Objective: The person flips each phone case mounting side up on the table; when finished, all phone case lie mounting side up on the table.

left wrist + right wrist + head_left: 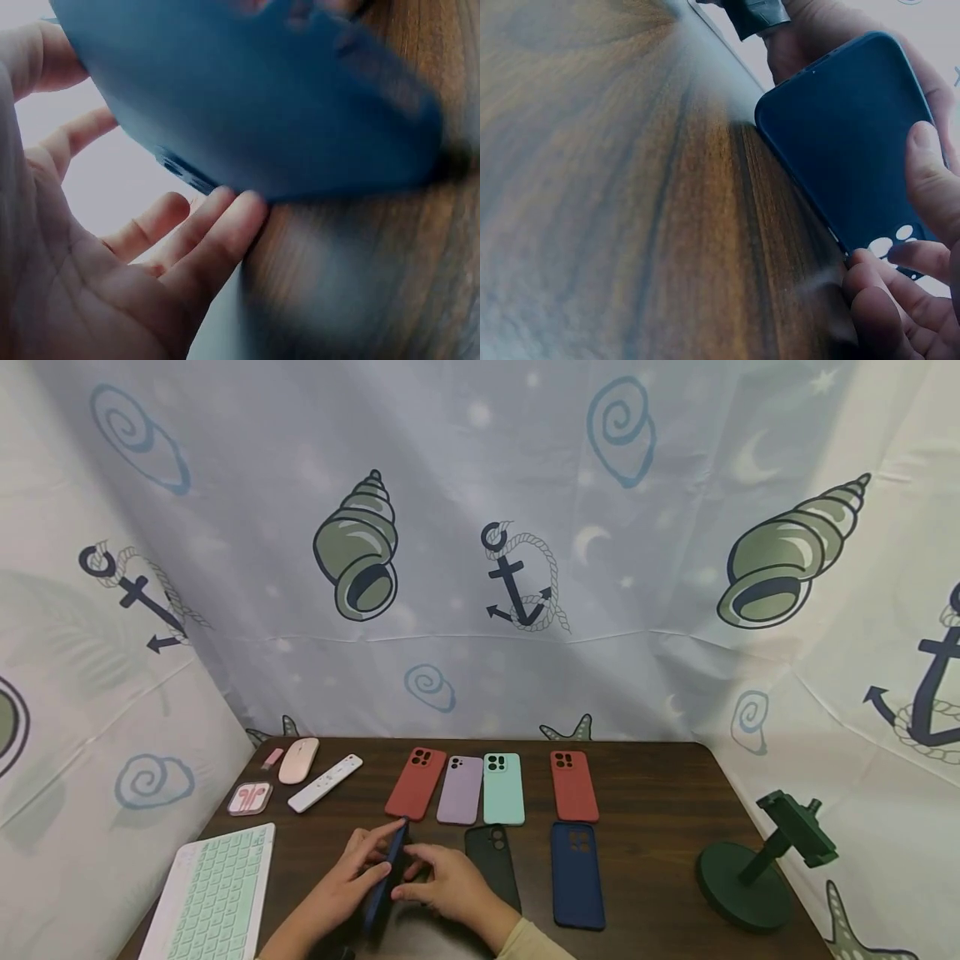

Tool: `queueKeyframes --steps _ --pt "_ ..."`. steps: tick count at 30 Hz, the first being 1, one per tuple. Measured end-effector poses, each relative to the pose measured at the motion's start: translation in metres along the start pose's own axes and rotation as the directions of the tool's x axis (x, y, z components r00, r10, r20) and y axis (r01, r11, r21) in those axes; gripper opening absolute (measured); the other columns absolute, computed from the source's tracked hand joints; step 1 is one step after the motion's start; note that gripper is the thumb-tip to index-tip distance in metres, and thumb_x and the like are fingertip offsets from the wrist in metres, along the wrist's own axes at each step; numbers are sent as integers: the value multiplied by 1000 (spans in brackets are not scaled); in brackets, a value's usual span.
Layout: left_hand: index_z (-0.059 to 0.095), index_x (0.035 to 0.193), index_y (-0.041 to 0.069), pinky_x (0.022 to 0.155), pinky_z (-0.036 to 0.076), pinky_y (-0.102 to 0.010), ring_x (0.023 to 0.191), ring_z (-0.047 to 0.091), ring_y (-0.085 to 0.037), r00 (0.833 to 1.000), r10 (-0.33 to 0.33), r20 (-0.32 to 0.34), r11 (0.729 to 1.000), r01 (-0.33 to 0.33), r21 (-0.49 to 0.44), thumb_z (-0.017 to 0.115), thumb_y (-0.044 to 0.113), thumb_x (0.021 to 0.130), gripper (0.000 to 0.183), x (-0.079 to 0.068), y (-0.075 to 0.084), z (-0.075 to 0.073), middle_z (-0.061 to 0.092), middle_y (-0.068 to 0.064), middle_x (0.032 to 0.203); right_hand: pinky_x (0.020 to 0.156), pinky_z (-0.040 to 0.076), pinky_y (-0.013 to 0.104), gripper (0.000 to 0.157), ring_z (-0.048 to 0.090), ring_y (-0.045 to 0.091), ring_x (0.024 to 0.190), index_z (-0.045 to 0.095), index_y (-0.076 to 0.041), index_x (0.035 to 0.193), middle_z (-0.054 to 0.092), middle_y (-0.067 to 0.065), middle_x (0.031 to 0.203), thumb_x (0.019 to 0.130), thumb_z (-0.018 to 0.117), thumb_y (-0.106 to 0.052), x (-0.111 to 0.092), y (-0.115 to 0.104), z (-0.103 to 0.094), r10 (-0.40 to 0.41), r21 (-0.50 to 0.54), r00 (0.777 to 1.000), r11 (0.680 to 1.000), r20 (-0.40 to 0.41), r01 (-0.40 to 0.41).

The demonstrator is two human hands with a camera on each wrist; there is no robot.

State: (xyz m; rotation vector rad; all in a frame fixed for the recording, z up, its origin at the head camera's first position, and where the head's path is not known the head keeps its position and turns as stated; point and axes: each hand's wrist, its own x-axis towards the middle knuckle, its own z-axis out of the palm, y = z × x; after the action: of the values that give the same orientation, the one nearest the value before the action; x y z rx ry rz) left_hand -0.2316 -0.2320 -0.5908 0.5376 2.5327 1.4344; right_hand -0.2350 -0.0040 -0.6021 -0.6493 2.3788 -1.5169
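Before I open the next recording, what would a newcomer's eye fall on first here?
Probably the seashell-printed pale cloth backdrop, spanning the head view. Next, the dark blue rectangular phone case, tilted on edge between the bare left hand and right hand. Then a dark green round-based stand, toward the right.

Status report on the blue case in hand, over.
Left grip and right grip both holding blue case. Case tilted up on edge. Black case lying close beside right grip.

dark wooden table (645, 835) carried a keyboard (222, 893), boxed earphones (250, 798), a pink stick (272, 758), a pink mouse (298, 761), a white remote (325, 783), six flat phone cases (503, 797), a green stand (742, 887) at right
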Motion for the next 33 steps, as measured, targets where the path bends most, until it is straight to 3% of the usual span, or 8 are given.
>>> queueKeyframes --steps 6,13,19,23,25,33 --pt "35 153 31 88 48 -26 111 61 -26 999 -31 19 997 32 -66 56 33 105 53 0 4 -1 47 -12 128 47 50 25 53 58 3 54 68 -24 131 72 -9 99 85 78 -48 1 0 0 13 -17 1000 1000 -4 -13" --pt "32 149 23 85 52 -29 110 61 -30 999 -37 -1 990 37 -137 55 27 106 49 0 1 -3 48 -21 130 44 49 24 45 57 4 52 70 -21 129 69 -9 98 89 77 -40 0 -1 0 25 -25 1000 999 11 -24" --pt "28 157 30 87 51 -29 113 56 -23 996 -85 6 982 85 -166 53 25 106 57 0 -4 -6 48 -19 132 45 48 23 41 54 4 45 70 -19 131 66 -11 96 92 75 -30 0 0 1 12 -112 1000 994 -8 -13" --pt "26 159 24 87 52 -29 112 58 -22 998 -56 26 982 60 -177 52 19 105 60 -1 -4 -10 50 -22 132 45 47 22 40 53 2 47 70 -16 130 65 -9 95 92 75 -23 0 -1 2 8 -116 999 993 -38 -13" --pt "28 158 19 85 53 -29 109 60 -23 999 -36 22 984 39 -171 53 15 104 60 -1 -3 -13 52 -24 130 44 48 22 39 53 2 49 70 -13 130 65 -6 95 91 75 -19 0 -3 2 13 -93 999 996 -51 -18" --pt "45 149 25 84 42 -23 103 53 -15 993 -81 -82 996 77 -53 64 9 96 59 -3 -8 -20 56 -8 113 41 50 25 42 58 2 54 67 -8 132 63 0 98 91 75 -8 0 -4 3 43 5 995 999 -87 -43"
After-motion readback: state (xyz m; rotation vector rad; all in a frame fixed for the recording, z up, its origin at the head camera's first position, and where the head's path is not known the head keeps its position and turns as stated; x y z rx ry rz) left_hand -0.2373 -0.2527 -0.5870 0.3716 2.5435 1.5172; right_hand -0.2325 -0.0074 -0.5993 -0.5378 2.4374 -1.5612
